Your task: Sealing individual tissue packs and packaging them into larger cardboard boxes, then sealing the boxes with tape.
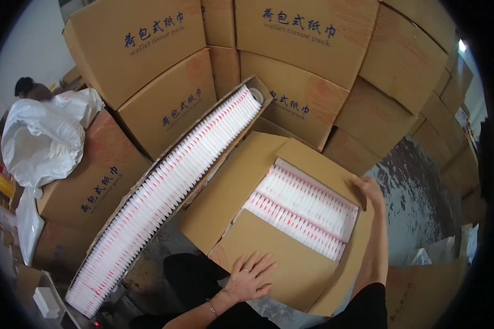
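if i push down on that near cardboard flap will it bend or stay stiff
The near flap would probably flex along its fold rather than hold stiff, since it is one thin sheet under the left hand. The packs beneath likely give soft support. The open box looks full, so probably heavy to shove.

Stacked brown corrugated cardboard cartons [307, 33] w/ dark blue print: wall across top, running down rt side. Long narrow cardboard tray [164, 192] of white tissue packs w/ red edging, slanting top-centre to bottom-left. Crumpled white plastic bag [41, 137] atop left carton stack. Mottled grey floor [417, 186], rt side. Small white box [45, 302], bottom-left corner.
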### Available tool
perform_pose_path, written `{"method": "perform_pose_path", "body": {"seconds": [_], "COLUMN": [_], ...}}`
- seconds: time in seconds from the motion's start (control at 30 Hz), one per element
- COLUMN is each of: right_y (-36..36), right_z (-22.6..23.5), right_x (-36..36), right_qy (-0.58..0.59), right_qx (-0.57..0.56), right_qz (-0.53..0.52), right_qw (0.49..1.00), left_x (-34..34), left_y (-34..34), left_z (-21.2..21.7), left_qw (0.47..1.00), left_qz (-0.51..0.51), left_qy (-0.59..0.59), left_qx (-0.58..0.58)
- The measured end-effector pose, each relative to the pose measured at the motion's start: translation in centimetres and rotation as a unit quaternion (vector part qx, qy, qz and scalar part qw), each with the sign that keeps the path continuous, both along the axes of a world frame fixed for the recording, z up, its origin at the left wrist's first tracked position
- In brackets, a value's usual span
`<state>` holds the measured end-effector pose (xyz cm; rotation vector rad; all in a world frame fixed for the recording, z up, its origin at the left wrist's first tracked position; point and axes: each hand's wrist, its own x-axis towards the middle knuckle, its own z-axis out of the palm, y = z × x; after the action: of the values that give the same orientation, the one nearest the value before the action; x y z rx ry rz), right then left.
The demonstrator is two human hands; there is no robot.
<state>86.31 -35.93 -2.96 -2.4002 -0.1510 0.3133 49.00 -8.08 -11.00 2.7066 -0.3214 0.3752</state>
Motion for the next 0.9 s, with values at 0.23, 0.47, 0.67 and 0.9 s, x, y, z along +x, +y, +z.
{"method": "perform_pose_path", "body": {"seconds": [0.23, 0.47, 0.67, 0.9], "right_y": [7.5, 7.7, 4.5, 4.6], "right_z": [-13.6, -13.0, -12.4, -15.3], "right_x": [-8.7, -10.4, -11.4, -10.1], "right_qy": [-0.384, -0.302, -0.307, -0.332], "right_qx": [-0.256, -0.158, -0.145, -0.166], "right_qz": [-0.108, -0.083, -0.115, -0.128], "right_qw": [0.880, 0.937, 0.933, 0.920], "left_x": [0.3, 0.5, -0.4, -2.0], "left_y": [3.4, 9.0, 5.5, 5.2], "left_z": [2.8, -5.3, -0.8, 5.6], "left_qw": [0.810, 0.482, 0.499, 0.815], "left_qz": [0.343, 0.304, 0.301, 0.113], "left_qy": [-0.058, -0.044, 0.006, 0.073], "left_qx": [-0.472, -0.821, -0.813, -0.564]}}
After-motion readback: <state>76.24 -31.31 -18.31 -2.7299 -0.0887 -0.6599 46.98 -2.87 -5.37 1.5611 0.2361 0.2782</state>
